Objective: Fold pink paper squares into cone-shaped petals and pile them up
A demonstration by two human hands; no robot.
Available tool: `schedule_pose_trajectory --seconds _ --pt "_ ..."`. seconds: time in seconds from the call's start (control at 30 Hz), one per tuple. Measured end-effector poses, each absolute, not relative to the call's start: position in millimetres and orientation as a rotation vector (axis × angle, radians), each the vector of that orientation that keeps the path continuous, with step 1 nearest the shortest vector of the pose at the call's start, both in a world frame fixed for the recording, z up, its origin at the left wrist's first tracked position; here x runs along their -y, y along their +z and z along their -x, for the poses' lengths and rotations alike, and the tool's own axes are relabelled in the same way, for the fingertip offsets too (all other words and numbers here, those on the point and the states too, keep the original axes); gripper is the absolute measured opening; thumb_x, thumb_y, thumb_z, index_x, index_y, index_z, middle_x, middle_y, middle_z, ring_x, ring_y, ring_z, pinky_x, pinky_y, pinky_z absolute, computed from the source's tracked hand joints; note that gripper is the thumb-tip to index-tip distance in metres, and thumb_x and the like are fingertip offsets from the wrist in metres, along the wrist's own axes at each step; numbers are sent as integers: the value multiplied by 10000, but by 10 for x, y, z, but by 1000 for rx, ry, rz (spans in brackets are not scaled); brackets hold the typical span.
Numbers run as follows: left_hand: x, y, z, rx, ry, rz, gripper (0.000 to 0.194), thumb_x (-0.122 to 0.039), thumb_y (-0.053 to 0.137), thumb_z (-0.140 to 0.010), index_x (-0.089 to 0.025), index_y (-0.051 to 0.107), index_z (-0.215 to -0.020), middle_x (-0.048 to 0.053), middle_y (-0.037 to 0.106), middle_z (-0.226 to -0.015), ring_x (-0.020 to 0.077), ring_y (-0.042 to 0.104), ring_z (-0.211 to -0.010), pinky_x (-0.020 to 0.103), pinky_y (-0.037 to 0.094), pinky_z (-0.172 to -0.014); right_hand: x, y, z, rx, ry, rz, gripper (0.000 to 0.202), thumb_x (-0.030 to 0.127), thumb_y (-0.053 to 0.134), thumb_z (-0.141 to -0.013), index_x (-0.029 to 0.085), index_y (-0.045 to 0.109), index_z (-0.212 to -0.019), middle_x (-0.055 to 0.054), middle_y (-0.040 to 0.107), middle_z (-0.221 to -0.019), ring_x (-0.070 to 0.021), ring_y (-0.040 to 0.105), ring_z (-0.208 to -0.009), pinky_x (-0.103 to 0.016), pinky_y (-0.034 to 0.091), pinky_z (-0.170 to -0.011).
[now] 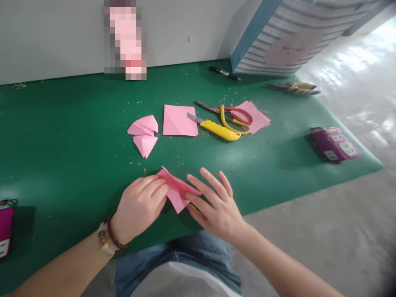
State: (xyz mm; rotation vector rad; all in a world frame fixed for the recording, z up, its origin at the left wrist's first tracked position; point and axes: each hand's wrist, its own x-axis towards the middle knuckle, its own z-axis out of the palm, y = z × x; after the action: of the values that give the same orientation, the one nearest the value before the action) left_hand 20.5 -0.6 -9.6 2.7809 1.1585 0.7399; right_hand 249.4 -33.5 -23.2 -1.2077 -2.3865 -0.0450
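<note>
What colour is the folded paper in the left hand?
The folded paper is pink; it shows best in the head view.

Pink paper (176, 192) in left grip (141, 205)

1 black pen (224, 73) and 1 pair of pliers (288, 87) lie near a striped container (278, 39).
</note>
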Motion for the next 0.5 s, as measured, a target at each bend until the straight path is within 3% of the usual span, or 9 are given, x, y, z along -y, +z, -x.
schedule_pose_trajectory --seconds 0.17,0.3,0.43,0.5 --pt "36 -83 -243 -1137 638 -2791 173 -125 505 -916 -120 674 -956 91 716 -1135 268 637 -1104 439 529 -902 253 -230 -2540 2297 -102 1313 140 199 617 -881 268 675 -988 -88 549 -1403 -326 343 -1424 -588 359 -1095" --pt "37 -77 -258 -1046 489 -2762 157 -148 510 -915 -129 651 -981 100 633 -1307 295 509 -1299 500 437 -1068 224 -209 -2615 2368 -149 1204 211 158 598 -885 314 679 -1001 -37 561 -1395 -295 283 -1458 -569 378 -1096" --pt "19 -101 -243 -971 466 -2612 305 -344 539 -938 -103 610 -1111 149 579 -1362 284 451 -1352 480 396 -1136 157 -196 -2669 2463 -93 1057 157 191 598 -910 308 699 -933 -24 596 -1352 -258 238 -1478 -529 391 -1109" --pt "3 -118 -233 -966 449 -2586 261 -269 486 -964 -111 604 -1135 128 565 -1384 254 439 -1364 458 388 -1149 101 -189 -2683 2497 -23 1007 140 212 616 -910 308 716 -917 -35 590 -1359 -262 231 -1480 -530 382 -1119"
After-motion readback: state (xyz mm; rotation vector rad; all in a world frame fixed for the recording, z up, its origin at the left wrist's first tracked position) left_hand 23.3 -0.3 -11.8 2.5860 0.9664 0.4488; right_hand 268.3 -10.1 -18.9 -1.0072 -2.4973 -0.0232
